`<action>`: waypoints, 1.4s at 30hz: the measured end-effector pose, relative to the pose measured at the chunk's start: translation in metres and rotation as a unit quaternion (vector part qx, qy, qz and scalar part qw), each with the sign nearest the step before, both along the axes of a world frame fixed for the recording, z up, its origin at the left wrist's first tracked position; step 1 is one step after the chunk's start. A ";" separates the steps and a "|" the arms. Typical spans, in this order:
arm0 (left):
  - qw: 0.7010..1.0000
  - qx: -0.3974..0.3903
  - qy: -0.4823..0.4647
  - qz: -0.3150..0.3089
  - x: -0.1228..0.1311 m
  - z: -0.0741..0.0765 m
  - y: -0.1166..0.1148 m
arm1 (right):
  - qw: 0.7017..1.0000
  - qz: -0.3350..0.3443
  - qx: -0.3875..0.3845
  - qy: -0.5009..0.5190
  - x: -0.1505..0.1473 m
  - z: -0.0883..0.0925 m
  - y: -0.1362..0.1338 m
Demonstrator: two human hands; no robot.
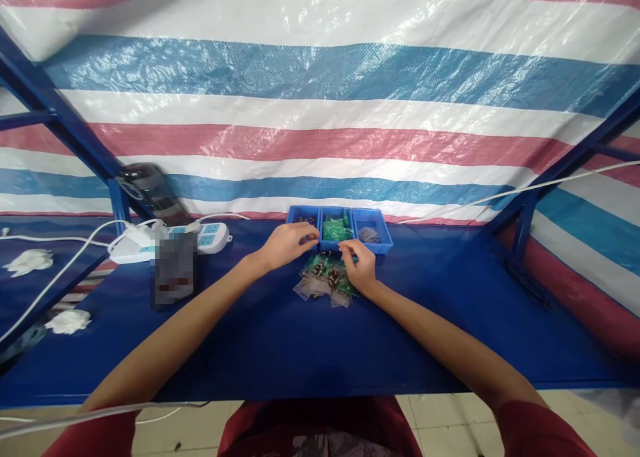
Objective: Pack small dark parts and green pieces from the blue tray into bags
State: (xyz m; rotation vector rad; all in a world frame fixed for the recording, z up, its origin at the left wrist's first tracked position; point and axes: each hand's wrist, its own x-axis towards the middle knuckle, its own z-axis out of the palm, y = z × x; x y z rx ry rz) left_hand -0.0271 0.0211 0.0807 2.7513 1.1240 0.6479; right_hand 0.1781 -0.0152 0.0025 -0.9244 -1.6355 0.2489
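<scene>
My left hand (290, 245) reaches over the front of the left blue bin (295, 211), its fingers bent and the thumb close to the fingertips. Anything between them is too small to make out. My right hand (361, 265) is at the front edge of the middle bin, thumb and forefinger pinched together. What it pinches, if anything, cannot be made out. Green pieces (336, 227) fill the middle bin, and the right bin (384, 233) has a few clear, flat pieces (369, 235). Below my hands lies a pile of small clear bags (316, 286) with dark and green contents.
To the left are a white power strip (214, 238) with plugs and cables, a blurred dark object (175, 270) and a dark bottle (157, 193). Crumpled white tissues (69, 321) lie farther left. Striped sheeting (320, 117) hangs behind the blue table (280, 350), between blue frame bars.
</scene>
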 end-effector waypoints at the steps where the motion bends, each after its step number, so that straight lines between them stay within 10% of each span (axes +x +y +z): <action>1: 0.999 -0.018 0.023 -0.029 0.002 -0.001 -0.003 | 1.000 0.000 0.000 -0.001 0.000 0.000 0.000; 16: 0.987 -0.066 0.093 -0.116 0.010 -0.034 -0.005 | 1.000 0.023 0.003 -0.021 0.000 -0.002 0.001; 30: 0.944 -0.126 -0.301 0.051 0.019 -0.067 -0.021 | 0.999 0.033 0.002 -0.037 0.000 0.000 0.000; 42: 0.927 -0.162 -0.336 0.030 0.021 -0.069 -0.026 | 0.992 0.087 0.028 -0.092 -0.002 -0.007 0.005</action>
